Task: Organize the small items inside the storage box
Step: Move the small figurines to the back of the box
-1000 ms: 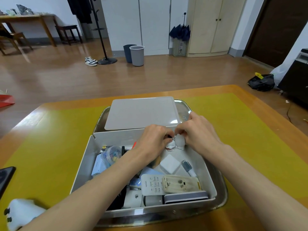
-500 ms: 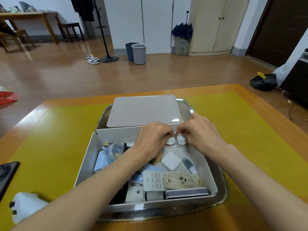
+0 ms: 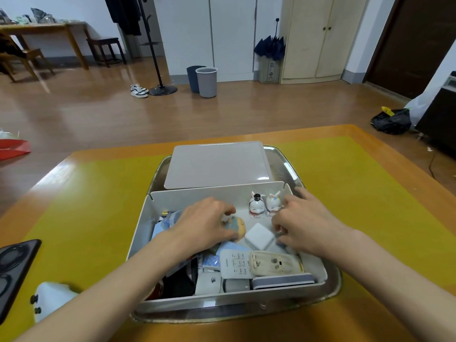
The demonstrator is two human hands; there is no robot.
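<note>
Left hand (image 3: pixel 204 224) is down inside the open white plastic storage box (image 3: pixel 197 197), fingers curled over a small round tan-and-blue figurine (image 3: pixel 235 227) near the middle. Looks like it's gripping it, but the palm covers most of the thing so can't be 100% sure. Right hand (image 3: pixel 304 227) is in the box too, on the right side, fingers bent w/ tips down just beside a white square block (image 3: pixel 259 236). Whether it's actually pinching anything, I can't tell, the fingertips are hidden.

Btw two little white ceramic rabbit figurines (image 3: pixel 265 206) stand upright side by side in the far right corner of the box, close to the back wall, between the two hands and touching neither. Left one has a black cap on top.

Front of the box is packed: a white remote control w/ grey buttons (image 3: pixel 234 264) lies flat, a cream-coloured remote (image 3: pixel 274 264) right next to it and partly on top, a flat grey-edged case (image 3: pixel 283 283) against the front wall, plus some blue-patterned packets (image 3: pixel 211 262) and dark stuff on the left I can't make out.

Box sits in a shiny metal tray (image 3: pixel 335 285) on a yellow mat (image 3: pixel 86 206) over a wooden table (image 3: pixel 370 137). Flat grey lid (image 3: pixel 217 164) lies in the tray just behind the box. Black device (image 3: pixel 14 265) and a white gadget w/ black knobs (image 3: pixel 49 298) sit at the mat's left edge.
</note>
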